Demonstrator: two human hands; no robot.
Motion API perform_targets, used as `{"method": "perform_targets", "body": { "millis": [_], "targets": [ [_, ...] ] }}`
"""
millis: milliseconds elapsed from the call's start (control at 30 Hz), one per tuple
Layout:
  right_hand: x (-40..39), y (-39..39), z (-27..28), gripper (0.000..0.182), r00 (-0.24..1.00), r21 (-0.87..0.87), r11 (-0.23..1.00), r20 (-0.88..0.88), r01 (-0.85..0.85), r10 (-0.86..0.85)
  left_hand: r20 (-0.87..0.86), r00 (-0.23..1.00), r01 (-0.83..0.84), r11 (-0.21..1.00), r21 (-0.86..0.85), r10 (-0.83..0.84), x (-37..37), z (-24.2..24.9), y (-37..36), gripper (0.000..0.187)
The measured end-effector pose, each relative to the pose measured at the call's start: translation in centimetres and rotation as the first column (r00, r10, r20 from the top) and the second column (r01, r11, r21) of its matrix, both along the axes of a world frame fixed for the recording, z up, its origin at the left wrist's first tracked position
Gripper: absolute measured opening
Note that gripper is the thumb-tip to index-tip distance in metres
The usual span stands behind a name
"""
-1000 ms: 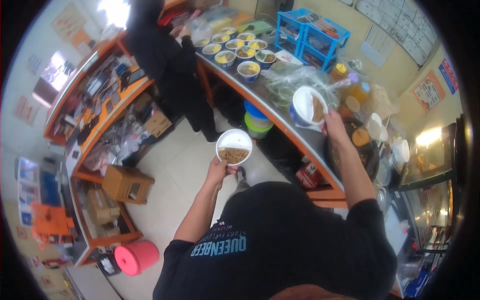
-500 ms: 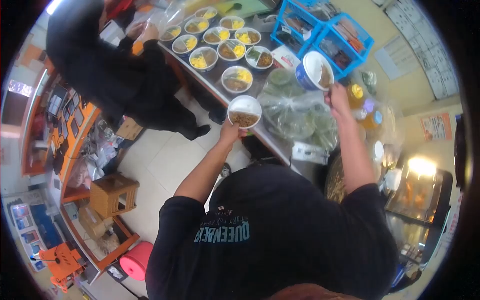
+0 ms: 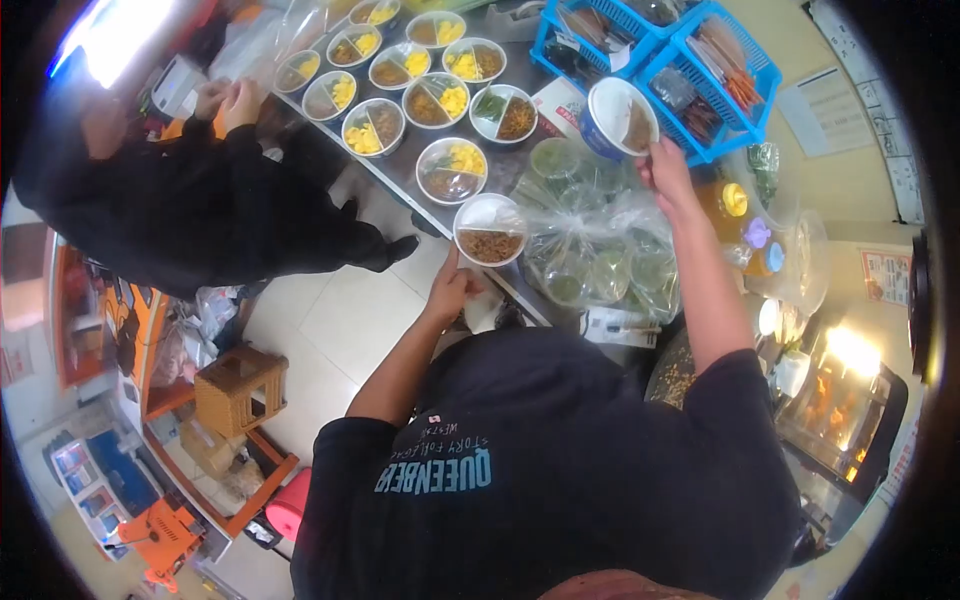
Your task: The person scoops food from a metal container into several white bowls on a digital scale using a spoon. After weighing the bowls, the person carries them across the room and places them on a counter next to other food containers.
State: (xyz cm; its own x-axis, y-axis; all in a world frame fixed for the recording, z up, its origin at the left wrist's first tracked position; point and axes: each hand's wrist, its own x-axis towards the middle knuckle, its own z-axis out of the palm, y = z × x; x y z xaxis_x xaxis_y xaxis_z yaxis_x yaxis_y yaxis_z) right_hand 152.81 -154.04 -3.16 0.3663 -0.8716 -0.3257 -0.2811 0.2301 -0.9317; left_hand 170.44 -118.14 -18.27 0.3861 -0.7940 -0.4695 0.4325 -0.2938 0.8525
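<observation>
The white bowl (image 3: 489, 229) of brown topping sits at the near edge of the steel counter (image 3: 405, 170), in line with the filled bowls (image 3: 430, 85) beyond it. The left hand (image 3: 447, 290) closes around its near rim from below, fingers curled, thumb side up. The right hand (image 3: 664, 167) grips a blue cup (image 3: 618, 117) by its lower wall and holds it tilted in the air above a clear bag of green lids (image 3: 600, 235), with brown food showing inside.

To do this well, I judge the bowl should rest flat and fully on the counter before the left hand loosens, since part of it appears to overhang the edge. The cup wants levelling so nothing spills on the bag. Blue baskets (image 3: 650, 55) stand just behind the cup, so the right hand has little room there. Another person in a black sleeve (image 3: 190, 200) works at the far left of the counter, well apart from both hands.
</observation>
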Motion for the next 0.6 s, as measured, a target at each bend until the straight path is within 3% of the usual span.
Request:
{"method": "perform_targets", "body": {
  "millis": [33,233,333,467,600],
  "targets": [
    [0.7,-0.2,-0.5,0.019,1.000,0.005,1.000,-0.009,-0.005,0.005,0.111,0.994,0.004,1.000,-0.005,-0.003,0.3,-0.6,0.5,0.060],
    [4.8,-4.1,-5.3,0.027,0.990,-0.016,0.990,-0.038,-0.140,0.139,0.028,1.000,0.000,0.996,0.084,-0.003,1.9,-0.4,4.8,0.044],
    [5.5,-4.6,-7.6,0.028,0.990,-0.055,0.991,-0.068,-0.124,0.120,0.104,0.992,-0.083,0.994,0.065,0.076,1.9,-0.7,8.1,0.040],
    [5.4,-5.0,-8.5,0.023,0.994,0.040,0.997,-0.080,-0.069,0.072,0.078,0.983,-0.174,0.978,0.113,0.166,2.2,-1.2,12.2,0.035],
    [4.5,-5.3,-7.8,0.035,0.994,0.155,0.986,-0.084,-0.056,0.069,0.083,0.986,-0.155,0.976,0.153,0.144,3.2,-2.8,14.6,0.033]
  ]
}}
